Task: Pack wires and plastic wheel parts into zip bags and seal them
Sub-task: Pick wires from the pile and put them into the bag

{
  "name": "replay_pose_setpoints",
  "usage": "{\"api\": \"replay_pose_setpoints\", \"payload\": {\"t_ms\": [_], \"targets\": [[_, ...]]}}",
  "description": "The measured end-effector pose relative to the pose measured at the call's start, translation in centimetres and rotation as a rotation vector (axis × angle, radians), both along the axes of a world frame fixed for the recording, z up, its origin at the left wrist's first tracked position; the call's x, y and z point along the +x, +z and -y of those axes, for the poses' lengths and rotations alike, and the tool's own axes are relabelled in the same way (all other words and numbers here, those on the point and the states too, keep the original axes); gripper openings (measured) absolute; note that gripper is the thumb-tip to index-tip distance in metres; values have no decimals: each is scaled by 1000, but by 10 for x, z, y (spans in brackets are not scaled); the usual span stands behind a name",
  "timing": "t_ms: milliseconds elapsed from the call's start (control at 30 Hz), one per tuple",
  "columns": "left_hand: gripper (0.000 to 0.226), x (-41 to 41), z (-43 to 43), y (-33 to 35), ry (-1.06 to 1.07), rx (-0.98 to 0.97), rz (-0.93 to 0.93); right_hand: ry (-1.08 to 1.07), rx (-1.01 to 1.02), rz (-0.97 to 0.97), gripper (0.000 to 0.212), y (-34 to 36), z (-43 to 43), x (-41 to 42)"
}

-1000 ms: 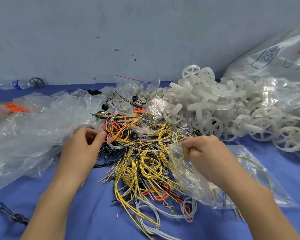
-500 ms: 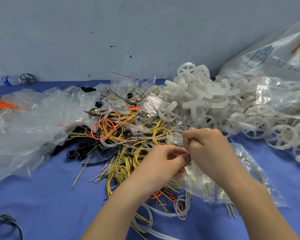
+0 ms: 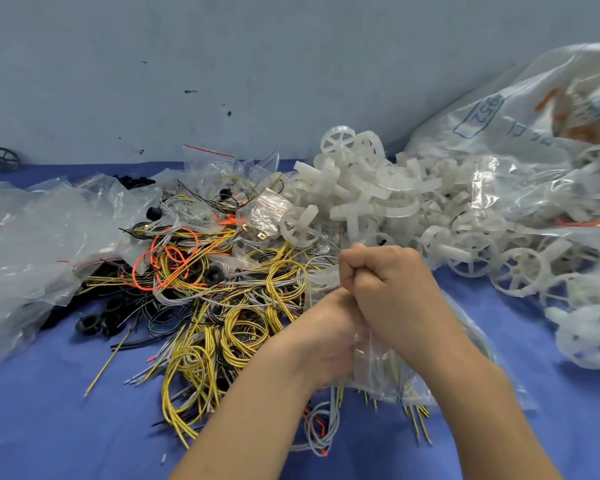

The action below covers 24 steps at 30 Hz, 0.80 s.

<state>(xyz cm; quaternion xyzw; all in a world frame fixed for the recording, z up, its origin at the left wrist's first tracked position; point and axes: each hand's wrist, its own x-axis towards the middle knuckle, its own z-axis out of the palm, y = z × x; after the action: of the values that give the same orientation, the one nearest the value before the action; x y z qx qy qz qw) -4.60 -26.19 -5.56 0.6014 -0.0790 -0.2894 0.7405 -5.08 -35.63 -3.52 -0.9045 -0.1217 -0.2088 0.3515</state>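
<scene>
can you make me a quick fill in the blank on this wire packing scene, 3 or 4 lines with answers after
1. Both hands grip the mouth of a clear ____ that holds wires.
2. The table is covered in a ____ cloth.
3. The white plastic wheel parts are piled to the ____ of the wire heap.
4. The right hand is ____ the left hand from the camera.

Missing words: zip bag; blue; right; farther than
</scene>
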Motion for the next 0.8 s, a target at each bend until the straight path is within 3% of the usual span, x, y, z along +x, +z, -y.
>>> {"api": "replay_pose_setpoints", "payload": {"t_ms": [200, 400, 500, 700, 800], "targets": [[30, 9, -9, 5, 94, 1, -3, 23, 12, -17, 18, 1, -1, 1], [38, 16, -54, 13, 33, -54, -5, 13, -16, -56, 17, -4, 3, -1], [45, 15, -72, 12, 42, 0, 23, -6, -42, -105, 27, -8, 6, 1], [40, 27, -82, 7, 383, 170, 149, -20, -30, -178, 36, -11, 5, 5], [30, 38, -77, 8, 435, 305, 273, -8, -13, -236, 33, -12, 5, 6]]}}
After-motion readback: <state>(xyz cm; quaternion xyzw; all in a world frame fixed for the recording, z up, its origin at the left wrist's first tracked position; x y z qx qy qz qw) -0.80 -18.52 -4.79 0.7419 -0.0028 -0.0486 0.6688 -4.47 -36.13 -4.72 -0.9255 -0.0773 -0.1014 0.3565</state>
